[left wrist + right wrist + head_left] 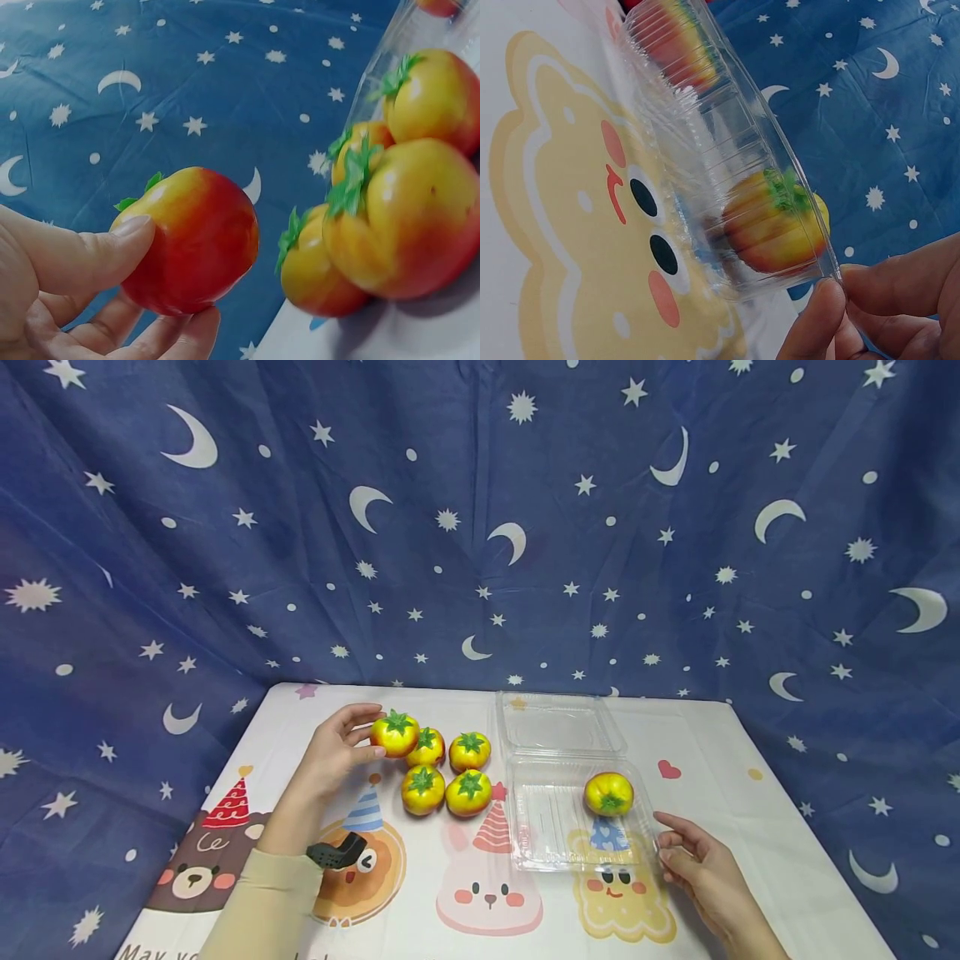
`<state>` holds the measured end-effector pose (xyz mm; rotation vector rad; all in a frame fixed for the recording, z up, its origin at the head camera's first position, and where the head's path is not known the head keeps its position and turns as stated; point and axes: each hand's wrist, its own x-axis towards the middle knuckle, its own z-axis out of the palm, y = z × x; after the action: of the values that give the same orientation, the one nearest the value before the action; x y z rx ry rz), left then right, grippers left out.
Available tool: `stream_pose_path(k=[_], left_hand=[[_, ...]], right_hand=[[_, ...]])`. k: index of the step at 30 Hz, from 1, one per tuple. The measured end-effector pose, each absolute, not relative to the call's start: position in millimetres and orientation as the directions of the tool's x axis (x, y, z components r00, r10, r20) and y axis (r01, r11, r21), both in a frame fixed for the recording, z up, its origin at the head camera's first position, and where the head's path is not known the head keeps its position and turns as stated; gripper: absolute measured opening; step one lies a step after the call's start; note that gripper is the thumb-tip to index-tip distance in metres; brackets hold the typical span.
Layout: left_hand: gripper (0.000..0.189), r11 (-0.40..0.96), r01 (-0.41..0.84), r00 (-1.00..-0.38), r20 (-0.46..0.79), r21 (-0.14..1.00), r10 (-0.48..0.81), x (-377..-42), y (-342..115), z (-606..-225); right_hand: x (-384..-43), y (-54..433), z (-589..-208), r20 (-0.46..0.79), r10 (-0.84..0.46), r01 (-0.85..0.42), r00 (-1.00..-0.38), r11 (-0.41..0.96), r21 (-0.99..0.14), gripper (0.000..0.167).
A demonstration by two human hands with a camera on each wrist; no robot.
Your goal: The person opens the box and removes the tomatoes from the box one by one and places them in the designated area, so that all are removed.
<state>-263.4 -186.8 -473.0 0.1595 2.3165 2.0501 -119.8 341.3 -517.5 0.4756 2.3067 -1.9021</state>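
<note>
My left hand grips a yellow-red tomato with a green leafy top, thumb on one side and fingers around the other. In the left wrist view this tomato appears apart from the others. Several similar tomatoes sit in a cluster just to its right. A clear plastic clamshell box lies with its lid folded back. One tomato rests on its side in the box's right half. With thumb and finger, my right hand pinches the box's right rim, plain in the right wrist view.
The box's lid lies flat behind its base. A white tablecloth printed with cartoon animals covers the table. Behind and beside the table hangs a blue curtain with moons and stars. A black strap mount sits on the left wrist.
</note>
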Motion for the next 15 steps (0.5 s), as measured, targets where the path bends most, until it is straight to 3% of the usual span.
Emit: stream_pose_path(k=[15], left_hand=[[0.075,0.115,-0.057,-0.998,-0.056,0.992,-0.014,-271,-196,-487]], right_hand=[[-120,341,-517,-0.281,0.163,0.307,-0.946,0.164,-0.937,0.067]])
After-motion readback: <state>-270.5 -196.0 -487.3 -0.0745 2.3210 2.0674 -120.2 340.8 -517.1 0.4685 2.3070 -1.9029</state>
